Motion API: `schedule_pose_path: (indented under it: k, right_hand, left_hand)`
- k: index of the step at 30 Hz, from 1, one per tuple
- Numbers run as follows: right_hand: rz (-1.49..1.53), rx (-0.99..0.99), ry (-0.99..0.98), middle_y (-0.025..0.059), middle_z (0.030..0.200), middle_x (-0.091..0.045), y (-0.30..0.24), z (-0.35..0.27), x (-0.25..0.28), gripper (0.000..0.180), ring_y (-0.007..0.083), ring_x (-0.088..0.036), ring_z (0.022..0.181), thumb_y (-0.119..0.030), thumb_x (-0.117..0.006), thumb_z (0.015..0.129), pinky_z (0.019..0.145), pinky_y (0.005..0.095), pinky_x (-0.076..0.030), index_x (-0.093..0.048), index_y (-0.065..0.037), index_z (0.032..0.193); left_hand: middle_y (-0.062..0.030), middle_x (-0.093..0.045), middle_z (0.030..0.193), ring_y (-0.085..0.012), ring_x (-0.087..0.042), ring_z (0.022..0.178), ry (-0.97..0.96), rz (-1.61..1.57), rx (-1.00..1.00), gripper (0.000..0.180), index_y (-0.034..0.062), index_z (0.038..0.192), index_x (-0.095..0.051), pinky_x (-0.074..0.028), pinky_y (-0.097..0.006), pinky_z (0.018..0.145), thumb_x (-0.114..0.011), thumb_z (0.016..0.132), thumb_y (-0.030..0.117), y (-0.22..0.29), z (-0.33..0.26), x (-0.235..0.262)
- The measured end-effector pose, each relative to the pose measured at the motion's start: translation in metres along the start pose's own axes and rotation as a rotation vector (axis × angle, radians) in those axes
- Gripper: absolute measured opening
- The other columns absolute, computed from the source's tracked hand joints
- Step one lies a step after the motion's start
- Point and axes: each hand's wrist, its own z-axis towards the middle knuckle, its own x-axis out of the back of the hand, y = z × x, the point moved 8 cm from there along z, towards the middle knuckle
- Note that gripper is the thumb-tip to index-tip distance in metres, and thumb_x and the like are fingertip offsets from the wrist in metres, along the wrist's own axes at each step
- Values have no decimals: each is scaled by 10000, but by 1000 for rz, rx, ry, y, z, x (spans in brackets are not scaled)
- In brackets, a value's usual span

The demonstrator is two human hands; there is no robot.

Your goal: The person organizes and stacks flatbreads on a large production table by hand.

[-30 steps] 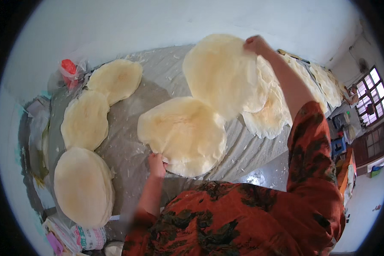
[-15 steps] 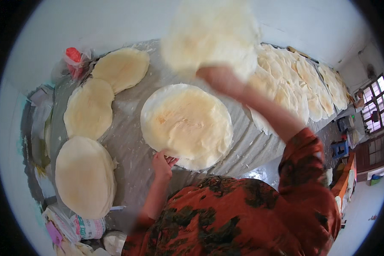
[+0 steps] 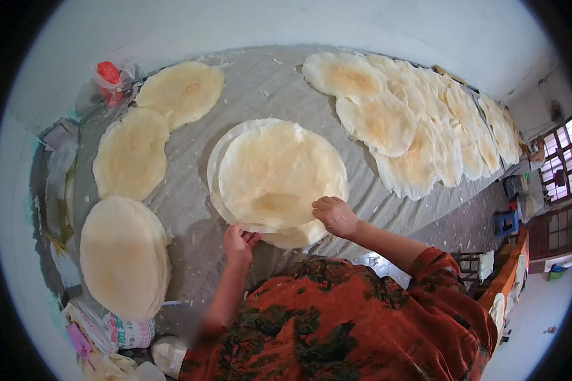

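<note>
1. Flatbreads, thin, round and pale, lie across a grey cloth-covered table point(image 3: 260, 76); the work in hand is the small central stack of flatbreads point(image 3: 276, 174), a few rounds deep by the offset edges showing at its 6 and 9 o'clock sides.

2. Left hand point(image 3: 238, 241) is at the stack's 7 o'clock edge, fingers curled together on the rim of a lower round. Whether it pinches the edge or only steadies it, I cannot tell.

3. Right hand point(image 3: 335, 216) rests at the stack's 4 o'clock edge, fingers bent and closed down on the top round, pressing or squaring it.

4. Done, judged from the layout: a tall finished pile of flatbreads point(image 3: 124, 254) sits at 8 o'clock from the central stack, well apart from it and much thicker.

5. Left to gather, by the look of it: two single flatbreads, one point(image 3: 132, 152) at 9 o'clock and another point(image 3: 181, 92) at 11 o'clock, lying flat with edges just overlapping.

6. Larger remainder: a long overlapping row of flatbreads point(image 3: 413, 120) runs from 12 to 2 o'clock toward the far end of the table, none of it stacked.

7. Judgement: stacking is partway along, with one pile built, one begun, and most rounds lying spread out.

8. Other items: a clear bag with something red inside point(image 3: 108, 79) at 10 o'clock near the wall; printed sacks point(image 3: 117, 330) below the tall pile.
</note>
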Motion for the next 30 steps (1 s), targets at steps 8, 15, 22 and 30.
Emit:
schedule_pose_path:
  k: [8, 15, 22, 30]
  right_hand:
    - [167, -105, 187, 246, 1317, -355, -60, 40, -14, 596, 342, -347, 1249, -140, -542, 743, 977, 477, -338, -344, 16, 1282]
    - [453, -168, 297, 204, 688, -589, 4, 124, 64, 140, 360, -588, 697, -154, -548, 725, 640, 430, -468, -601, -26, 747]
    - [842, -374, 522, 56, 726, -623, 205, 138, 304, 204, 140, -573, 640, -154, -651, 721, 597, 303, -475, -637, 6, 846]
    - [1136, -391, 634, 69, 904, -626, 381, 103, 232, 281, 147, -605, 753, -86, -550, 803, 650, 285, -498, -572, 47, 1050]
  left_hand:
    - [-123, -578, 1046, -256, -589, 930, -162, -20, -43, 298, 17, 1081, -480, -502, -398, 778, -478, 846, 200, 9, -8, -29]
    - [-110, -564, 1008, -226, -570, 888, -66, 79, -307, 241, 33, 968, -523, -473, -349, 755, -472, 886, 254, 56, 9, -22]
    - [-130, -534, 891, -256, -513, 827, 371, 968, -835, 193, -12, 902, -512, -419, -365, 730, -495, 877, 179, 79, 38, 38]
    - [-180, -538, 984, -358, -508, 932, 375, 1385, -990, 182, -3, 907, -525, -407, -421, 812, -576, 791, 126, 71, 33, 14]
